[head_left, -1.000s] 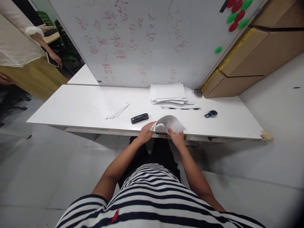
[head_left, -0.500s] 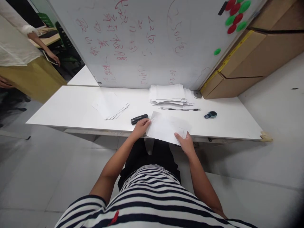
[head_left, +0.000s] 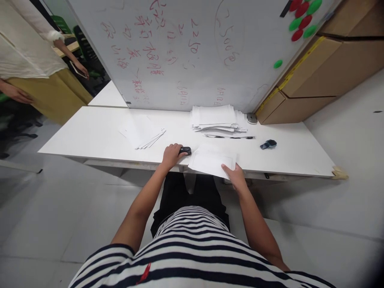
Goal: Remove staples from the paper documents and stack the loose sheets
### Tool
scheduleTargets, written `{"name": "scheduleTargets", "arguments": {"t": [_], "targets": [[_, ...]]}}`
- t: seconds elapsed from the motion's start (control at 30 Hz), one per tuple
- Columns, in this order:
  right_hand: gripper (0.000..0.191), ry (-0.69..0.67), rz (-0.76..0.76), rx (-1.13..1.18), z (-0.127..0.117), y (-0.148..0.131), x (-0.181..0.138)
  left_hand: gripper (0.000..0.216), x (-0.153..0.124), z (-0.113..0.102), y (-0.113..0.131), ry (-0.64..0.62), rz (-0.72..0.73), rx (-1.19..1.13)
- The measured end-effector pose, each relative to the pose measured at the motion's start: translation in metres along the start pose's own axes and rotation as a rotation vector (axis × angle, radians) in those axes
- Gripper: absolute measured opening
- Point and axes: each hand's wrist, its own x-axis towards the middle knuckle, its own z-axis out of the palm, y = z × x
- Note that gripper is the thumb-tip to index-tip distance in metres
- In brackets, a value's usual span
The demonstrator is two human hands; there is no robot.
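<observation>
My left hand (head_left: 172,155) is closed around the back part of a black stapler (head_left: 185,151) near the table's front edge. The stapler's front end points right, toward the paper. White sheets of paper (head_left: 207,161) are pinched by their right side in my right hand (head_left: 235,175), thumb on top. Their left corner lies close to the stapler's tip; whether it is between the jaws I cannot tell. How many sheets are held is not visible.
A thick paper stack (head_left: 214,117) stands against the whiteboard (head_left: 168,52), with a pen (head_left: 229,137) before it. Fanned sheets (head_left: 144,134) lie left, a dark blue object (head_left: 268,144) right. Cardboard boxes (head_left: 324,72) rise at right. A person (head_left: 33,48) stands at left holding a tablet-like device.
My left hand has let go of the paper's left edge and taken hold of the stapler, which has shifted right. My right hand still holds the paper. The person at left has moved slightly.
</observation>
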Motion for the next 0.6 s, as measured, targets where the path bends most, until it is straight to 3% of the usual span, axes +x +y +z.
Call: {"name": "scheduleTargets", "arguments": {"t": [0.6], "targets": [[0.043,-0.018,0.012,-0.122,0.007,-0.010,0.001,0.044,-0.003,-0.008,-0.006,0.006,0.066,-0.192]]}}
